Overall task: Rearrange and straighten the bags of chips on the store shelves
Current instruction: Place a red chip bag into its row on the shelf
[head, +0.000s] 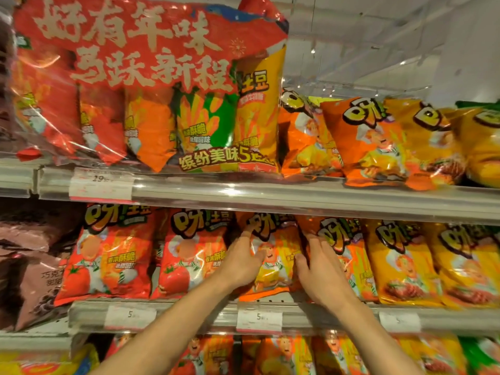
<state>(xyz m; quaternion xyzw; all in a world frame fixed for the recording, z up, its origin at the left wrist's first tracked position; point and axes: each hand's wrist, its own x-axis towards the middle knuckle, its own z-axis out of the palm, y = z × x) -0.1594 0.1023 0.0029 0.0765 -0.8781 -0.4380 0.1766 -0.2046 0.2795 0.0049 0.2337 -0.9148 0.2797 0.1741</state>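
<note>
Store shelving fills my view, and I take the middle grey metal shelf point(189, 311) with its white price tags as my landmark. Standing on that shelf, at its centre, is the orange foil chip bag with a cartoon chef point(276, 255), upright and squeezed between neighbours. My left hand point(240, 263) lies flat on the bag's left side, fingers straight and pressing, nothing grasped. My right hand point(322, 269) lies on the bag's right edge, fingers spread over the seam with the next orange bag point(343, 247); this grip is relaxed too, holding nothing. Left of the central bag on the same shelf stand two red tomato-printed bags point(108, 253); right of it stand yellow bags point(400, 263). At the far left end sit brown packets point(32, 253). Above the shelf, on the next level, a large red multipack in clear wrap point(140, 85) stands beside tilted orange and yellow bags point(376, 142).
</note>
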